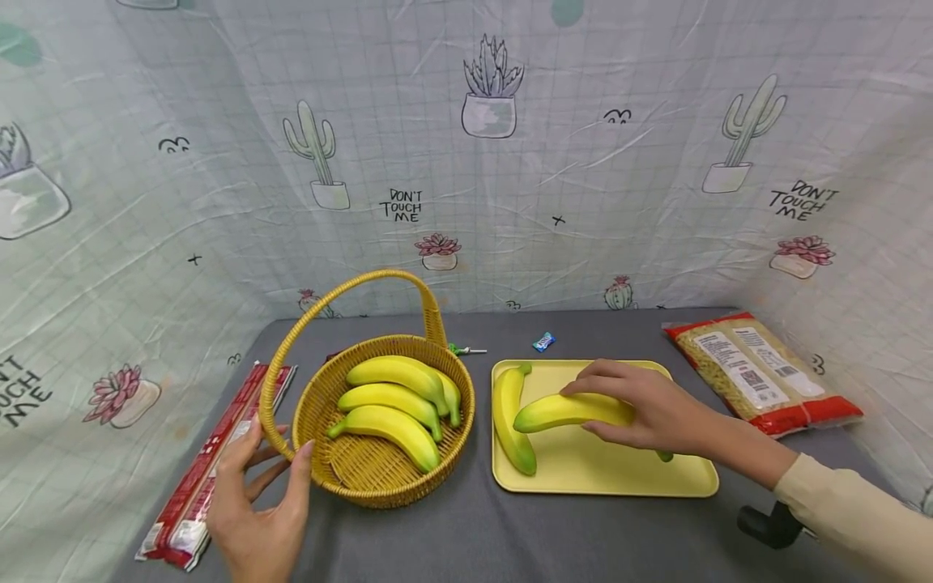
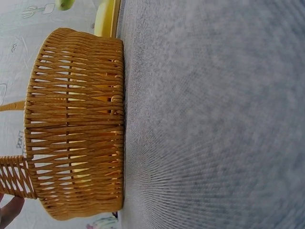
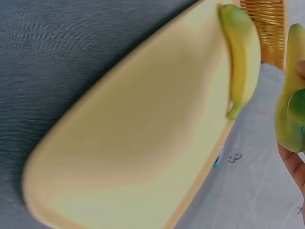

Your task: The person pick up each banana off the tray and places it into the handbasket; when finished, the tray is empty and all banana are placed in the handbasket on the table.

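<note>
My left hand (image 1: 258, 502) is at the near left foot of the wicker basket's handle, thumb and fingers either side of it. In the left wrist view a fingertip (image 2: 12, 210) lies against the handle's foot. Several yellow bananas with green ends lie inside the basket (image 1: 459, 445). My right hand (image 1: 641, 405) grips a banana (image 1: 561, 411) from above, over the yellow tray (image 1: 605, 482). A green end (image 1: 664, 456) shows below that hand. Another banana (image 1: 513, 421) lies along the tray's left side, also seen as a banana (image 3: 244, 57) in the right wrist view.
Long red packets (image 1: 211, 470) lie left of the basket. A bag of pasta (image 1: 758, 372) rests at the right, and a small blue wrapped candy (image 1: 543, 342) behind the tray. Near the right sleeve is a black object (image 1: 768, 525). Patterned curtains (image 1: 554, 186) surround the table.
</note>
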`<state>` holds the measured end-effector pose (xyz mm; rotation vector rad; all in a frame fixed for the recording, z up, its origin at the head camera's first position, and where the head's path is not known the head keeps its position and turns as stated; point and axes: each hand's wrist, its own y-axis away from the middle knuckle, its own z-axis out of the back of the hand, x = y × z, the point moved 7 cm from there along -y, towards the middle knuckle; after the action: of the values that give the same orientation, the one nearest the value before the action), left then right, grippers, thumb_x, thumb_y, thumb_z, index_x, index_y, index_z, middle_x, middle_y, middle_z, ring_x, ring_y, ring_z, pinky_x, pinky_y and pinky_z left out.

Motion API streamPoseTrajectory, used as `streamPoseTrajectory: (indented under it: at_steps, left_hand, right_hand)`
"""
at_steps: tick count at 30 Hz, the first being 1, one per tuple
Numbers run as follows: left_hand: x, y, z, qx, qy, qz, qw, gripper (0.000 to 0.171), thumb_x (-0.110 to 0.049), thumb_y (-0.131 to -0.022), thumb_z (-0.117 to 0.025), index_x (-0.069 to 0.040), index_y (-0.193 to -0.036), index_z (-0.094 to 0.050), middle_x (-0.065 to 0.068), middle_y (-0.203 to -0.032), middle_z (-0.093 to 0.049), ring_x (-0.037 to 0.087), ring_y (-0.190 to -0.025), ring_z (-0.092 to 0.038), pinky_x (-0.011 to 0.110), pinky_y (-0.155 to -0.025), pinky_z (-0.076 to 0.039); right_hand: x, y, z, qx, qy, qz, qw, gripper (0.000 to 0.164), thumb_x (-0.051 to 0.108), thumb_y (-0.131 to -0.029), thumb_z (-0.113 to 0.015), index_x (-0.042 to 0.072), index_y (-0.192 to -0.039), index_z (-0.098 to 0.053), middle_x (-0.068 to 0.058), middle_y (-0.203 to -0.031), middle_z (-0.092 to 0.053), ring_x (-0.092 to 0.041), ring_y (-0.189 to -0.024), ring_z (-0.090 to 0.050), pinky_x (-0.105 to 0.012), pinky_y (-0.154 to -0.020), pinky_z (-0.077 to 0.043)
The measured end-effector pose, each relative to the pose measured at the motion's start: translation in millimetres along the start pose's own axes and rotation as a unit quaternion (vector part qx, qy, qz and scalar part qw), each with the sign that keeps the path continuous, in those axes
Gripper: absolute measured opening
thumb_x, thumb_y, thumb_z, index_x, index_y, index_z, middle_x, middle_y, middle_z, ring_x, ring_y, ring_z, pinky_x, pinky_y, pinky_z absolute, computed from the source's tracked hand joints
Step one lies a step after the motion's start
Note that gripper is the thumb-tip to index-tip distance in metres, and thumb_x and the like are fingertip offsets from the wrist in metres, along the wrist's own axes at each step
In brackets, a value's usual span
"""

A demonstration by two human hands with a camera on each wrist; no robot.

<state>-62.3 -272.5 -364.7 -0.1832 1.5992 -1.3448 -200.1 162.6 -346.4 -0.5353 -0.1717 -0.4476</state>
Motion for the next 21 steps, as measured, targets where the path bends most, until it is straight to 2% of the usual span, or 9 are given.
streamPoseTrajectory:
  at_steps: [7, 11, 18, 21]
  left_hand:
    - [-5.1, -1.6, -1.4, 0.001, -0.019, 0.011, 0.9998, 0.072, 0.025, -0.071, -0.084, 0.010, -0.138, -0.061, 0.028, -0.112, -0.066, 0.005, -0.100, -0.067, 0.011, -0.083, -0.055]
    - [-2.3, -1.1, -2.1, 0.003, -0.038, 0.023, 0.9990, 0.075, 0.025, -0.070, -0.085, 0.008, -0.139, -0.061, 0.023, -0.113, -0.067, 0.004, -0.100, -0.066, 0.011, -0.083, -0.055]
    - [3.3, 0.4, -1.1, -0.006, -0.012, 0.026, 0.9996, 0.074, 0.024, -0.070, -0.085, 0.009, -0.139, -0.060, 0.024, -0.114, -0.068, 0.008, -0.099, -0.068, 0.013, -0.082, -0.057]
    - [3.4, 0.2, -2.0, -0.005, -0.016, 0.036, 0.9992, 0.076, 0.024, -0.070, -0.086, 0.009, -0.140, -0.059, 0.024, -0.113, -0.069, 0.009, -0.097, -0.068, 0.013, -0.082, -0.057]
  right_hand:
    - [8.6, -23.9, 5.3, -0.001, -0.002, 0.016, 1.000, 0.048, 0.023, -0.090, -0.087, 0.027, -0.136, -0.071, 0.010, -0.126, -0.064, -0.006, -0.102, -0.062, -0.026, -0.075, -0.058]
    - [12.4, -35.9, 7.5, -0.003, -0.002, 0.026, 1.000, 0.047, 0.024, -0.090, -0.087, 0.026, -0.135, -0.072, 0.010, -0.128, -0.064, -0.007, -0.104, -0.062, -0.026, -0.075, -0.058]
    - [22.3, -57.4, 9.9, -0.004, -0.008, 0.038, 0.999, 0.043, 0.026, -0.092, -0.085, 0.025, -0.133, -0.072, 0.008, -0.128, -0.064, -0.007, -0.100, -0.061, -0.026, -0.071, -0.056]
    - [27.2, -67.4, 10.3, -0.002, -0.013, 0.045, 0.999, 0.042, 0.026, -0.093, -0.084, 0.025, -0.134, -0.072, 0.008, -0.127, -0.064, -0.007, -0.099, -0.061, -0.026, -0.069, -0.055]
